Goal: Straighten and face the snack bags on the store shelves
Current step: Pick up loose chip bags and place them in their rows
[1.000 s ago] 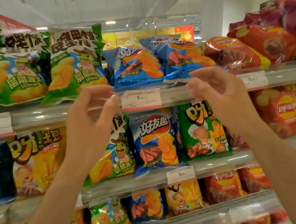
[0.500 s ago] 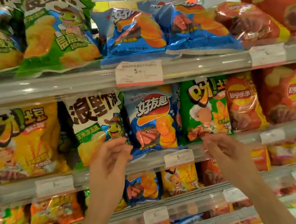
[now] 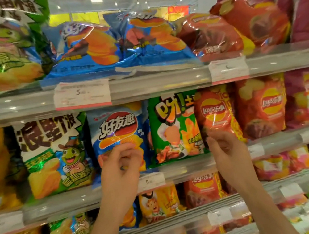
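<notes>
Lower centre, left hand: fingers curled before the blue bag; grip state blurred, cannot tell.
Right hand: fingers at the red Lay's bag; hold unclear.
Middle shelf: both bags upright, green bag between.

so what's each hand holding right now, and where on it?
Blurred. Left hand is at the blue bag's lower front, right hand at the red bag's lower edge; actual grip cannot be told.

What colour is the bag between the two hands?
Green, with orange and white pictures on it. The head view, the only one, shows it.
</notes>
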Demonstrator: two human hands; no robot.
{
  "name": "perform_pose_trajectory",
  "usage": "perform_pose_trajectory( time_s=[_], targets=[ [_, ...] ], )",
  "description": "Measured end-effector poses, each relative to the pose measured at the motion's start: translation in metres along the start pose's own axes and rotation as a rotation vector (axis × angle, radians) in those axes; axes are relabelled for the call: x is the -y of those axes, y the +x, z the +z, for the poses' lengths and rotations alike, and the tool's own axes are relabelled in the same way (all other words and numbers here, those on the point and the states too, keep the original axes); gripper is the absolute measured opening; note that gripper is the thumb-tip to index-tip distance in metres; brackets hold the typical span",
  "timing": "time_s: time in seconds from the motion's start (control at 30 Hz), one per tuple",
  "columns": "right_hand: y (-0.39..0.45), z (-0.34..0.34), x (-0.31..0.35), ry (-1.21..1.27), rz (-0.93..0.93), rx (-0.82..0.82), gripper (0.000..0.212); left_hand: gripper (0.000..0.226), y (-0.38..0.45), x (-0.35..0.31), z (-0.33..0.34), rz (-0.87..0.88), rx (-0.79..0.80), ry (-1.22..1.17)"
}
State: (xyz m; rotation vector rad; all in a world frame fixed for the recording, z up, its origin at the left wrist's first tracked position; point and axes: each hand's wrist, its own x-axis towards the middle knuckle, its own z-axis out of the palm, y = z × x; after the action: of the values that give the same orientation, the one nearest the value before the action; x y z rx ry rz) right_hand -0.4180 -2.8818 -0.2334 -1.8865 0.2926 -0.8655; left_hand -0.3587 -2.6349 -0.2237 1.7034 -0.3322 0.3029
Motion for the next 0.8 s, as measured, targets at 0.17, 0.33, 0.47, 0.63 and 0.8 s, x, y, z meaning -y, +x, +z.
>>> perform_pose_trajectory(
  time_s=[0.17,0.33,0.47,0.63,0.8],
  targets=[
    [0.017,0.012,-0.002,-0.156,-0.035,0.132,0.051,0.036,0.017,-0.013,0.036,0.132,0.060,0.313],
    [0.014,0.020,0.006,-0.232,-0.053,0.164,0.047,0.070,0.029,-0.021,0.052,0.152,0.079,0.609],
    [0.012,0.021,0.009,-0.149,0.004,0.195,0.045,0.070,0.033,-0.023,0.052,0.120,0.081,0.607],
    [0.017,0.021,0.007,-0.002,0.062,0.209,0.057,0.072,0.030,-0.029,0.049,0.097,0.073,0.528],
    [0.021,0.015,0.021,0.079,0.055,0.207,0.039,0.086,0.030,-0.035,0.044,0.112,0.016,0.397]
  ],
)
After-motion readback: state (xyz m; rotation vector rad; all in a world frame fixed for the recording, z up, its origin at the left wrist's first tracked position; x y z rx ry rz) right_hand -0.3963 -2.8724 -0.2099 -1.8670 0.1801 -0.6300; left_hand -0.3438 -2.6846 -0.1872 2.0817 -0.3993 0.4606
